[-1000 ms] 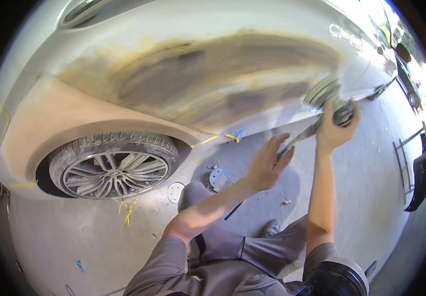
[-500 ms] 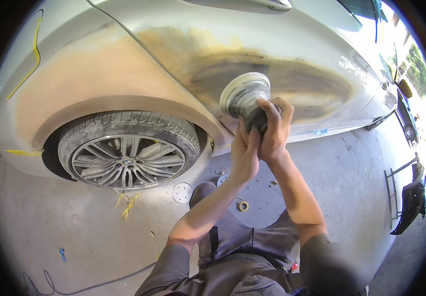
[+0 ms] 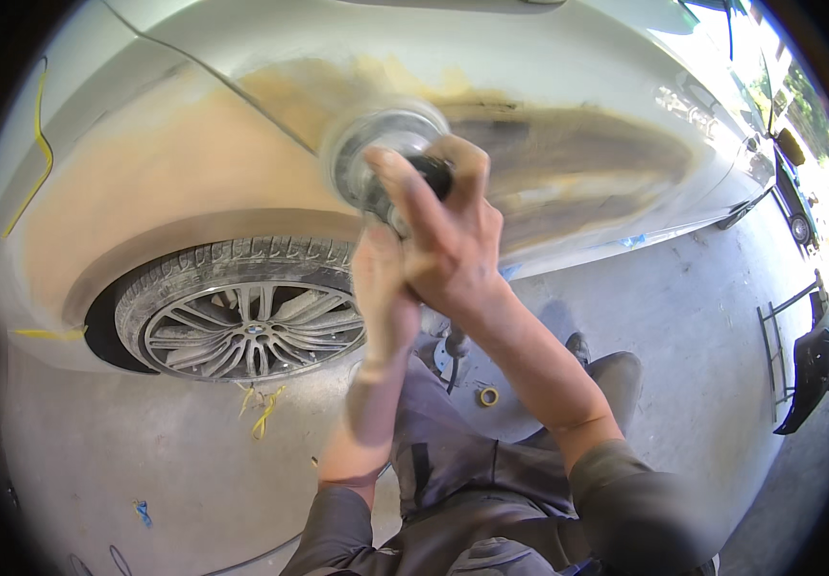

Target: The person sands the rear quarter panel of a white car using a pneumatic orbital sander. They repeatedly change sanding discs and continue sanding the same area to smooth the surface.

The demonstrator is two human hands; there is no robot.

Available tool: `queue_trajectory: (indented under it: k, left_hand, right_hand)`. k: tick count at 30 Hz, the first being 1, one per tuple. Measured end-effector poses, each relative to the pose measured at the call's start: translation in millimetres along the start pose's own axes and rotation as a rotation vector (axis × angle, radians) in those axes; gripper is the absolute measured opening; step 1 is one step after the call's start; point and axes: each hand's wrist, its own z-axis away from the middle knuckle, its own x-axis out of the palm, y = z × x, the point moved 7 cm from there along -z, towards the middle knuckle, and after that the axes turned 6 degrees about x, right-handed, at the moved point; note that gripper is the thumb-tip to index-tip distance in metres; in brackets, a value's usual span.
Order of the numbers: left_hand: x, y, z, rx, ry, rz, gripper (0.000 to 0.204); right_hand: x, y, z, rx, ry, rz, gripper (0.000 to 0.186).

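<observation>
A round power sander (image 3: 381, 132) is against the side of a silver car (image 3: 568, 48), near the curved panel gap above the wheel. Its pad is smeared by motion. My right hand (image 3: 448, 226) wraps over the sander's body, thumb and fingers spread around its black part. Below it, my left hand (image 3: 385, 283) grips the tool's lower end, blurred and partly covered by the right. To the right of the pad lies a sanded patch (image 3: 592, 144) with dark and yellowish rings. Left of it, tan bare filler (image 3: 184, 144) spreads over the wheel arch.
A dusty wheel (image 3: 257, 331) sits below the arch. On the concrete floor are a tape roll (image 3: 488, 396), yellow tape scraps (image 3: 264, 415), a blue scrap (image 3: 143, 514) and a hose (image 3: 251, 557). A black car part (image 3: 808, 370) leans on a stand at right.
Both hands have carried the sander left across the door patch to the panel gap. My right hand now reaches further over its top.
</observation>
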Motion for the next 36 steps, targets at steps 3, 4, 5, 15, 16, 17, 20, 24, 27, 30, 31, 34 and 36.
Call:
queue_trajectory:
  k: [3,4,5,15,16,17,20,24,27,30,31,34,36]
  left_hand:
    - [-7.7,-9.5,4.8,-0.078,0.018,-0.035,0.063]
    - [-0.7,-20.5,9.5,-0.064,-0.014,-0.042,0.057]
    - [5.3,-33.9,14.3,-0.069,-0.03,0.036,0.052]
    - [-4.6,-25.0,6.8,-0.033,0.049,-0.112,0.052]
    - [-11.4,-10.9,2.1,-0.007,0.037,-0.215,0.053]
    - [-12.3,-0.6,-0.3,0.077,0.003,-0.3,0.054]
    - [-8.2,-21.8,8.7,0.109,-0.049,-0.531,0.056]
    - [15.7,-104.9,39.5,-0.046,-0.12,0.015,0.045]
    - [11.5,-107.2,42.8,-0.039,-0.09,-0.146,0.05]
    - [-9.8,-57.4,25.7,0.007,-0.038,-0.327,0.056]
    - [-18.4,-38.6,20.9,0.07,-0.055,-0.545,0.055]
    - [-18.5,-8.4,17.6,0.421,-0.002,-1.088,0.055]
    - [5.6,-24.4,24.2,0.602,0.107,-1.7,0.057]
  right_hand:
    - [5.1,9.0,5.0,0.072,-0.064,0.005,0.063]
    - [-0.4,18.8,11.7,0.098,-0.015,-0.011,0.06]
    - [-11.3,26.3,20.3,0.044,0.095,0.019,0.058]
    - [-3.8,16.8,9.4,0.031,-0.036,-0.004,0.064]
    - [0.4,4.1,2.0,-0.025,-0.025,-0.037,0.064]
    - [-2.0,0.6,-1.0,-0.03,0.024,-0.069,0.064]
    - [-0.8,20.0,11.7,0.04,0.001,-0.028,0.063]
    - [-28.1,66.0,59.5,-0.013,0.269,0.049,0.052]
    - [-21.3,72.2,65.9,0.041,0.219,0.024,0.053]
    - [-4.1,39.7,46.3,-0.027,0.18,-0.024,0.058]
    - [5.5,28.3,39.4,-0.043,0.118,0.01,0.06]
    - [20.3,7.2,34.0,-0.096,-0.019,-0.003,0.06]
    - [10.5,13.6,39.8,-0.136,0.003,-0.03,0.06]
